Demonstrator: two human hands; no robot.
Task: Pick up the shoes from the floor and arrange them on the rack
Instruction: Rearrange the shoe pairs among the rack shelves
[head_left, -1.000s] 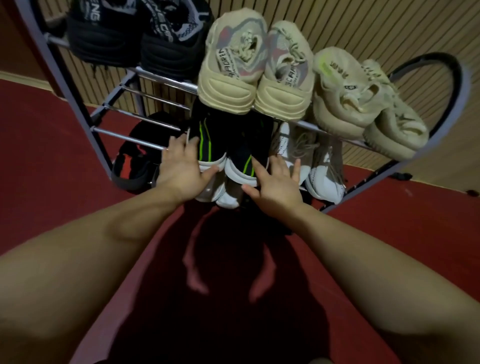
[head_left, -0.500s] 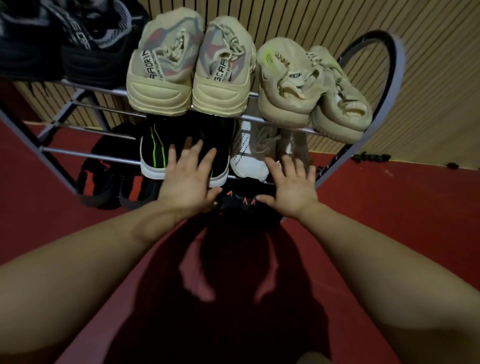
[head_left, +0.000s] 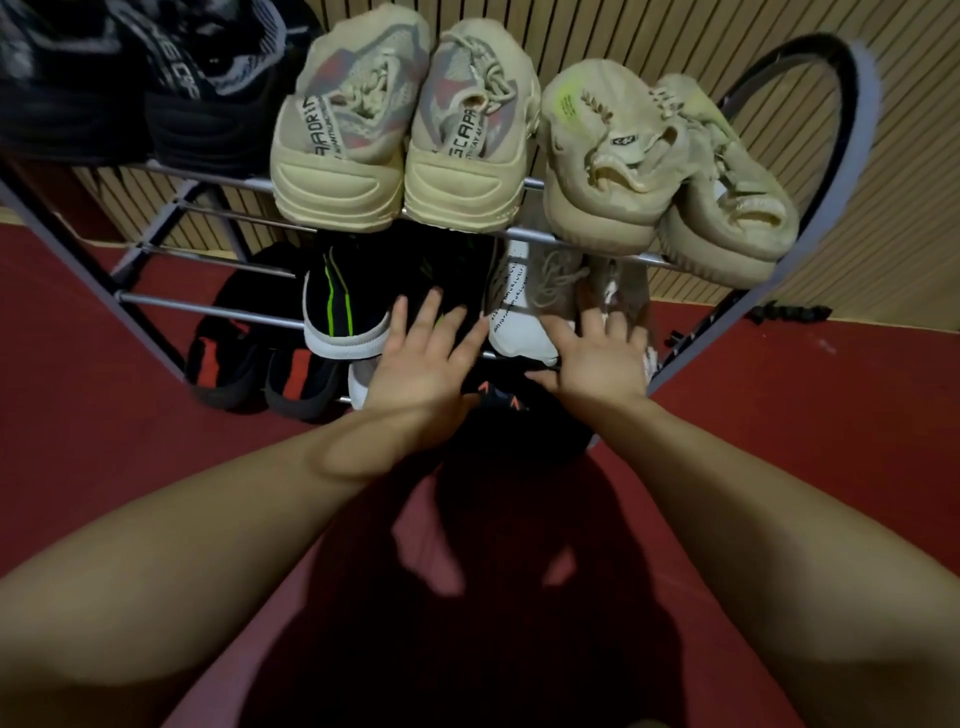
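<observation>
Black shoes: green heel stripes, white soles, heels outward, on middle tier of rack. Left hand, fingers spread, over the pair's right shoe. Right hand, fingers spread, over white shoes just beside. Beige shoes on the tier above.

the rack holds a row of shoes on its top shelf. two pairs sit on the shelf below, another pair lower left.

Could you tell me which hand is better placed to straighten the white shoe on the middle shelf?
Probably the right hand: its open fingers reach the white shoe, while the left hand lies over the black green-striped pair.
</observation>
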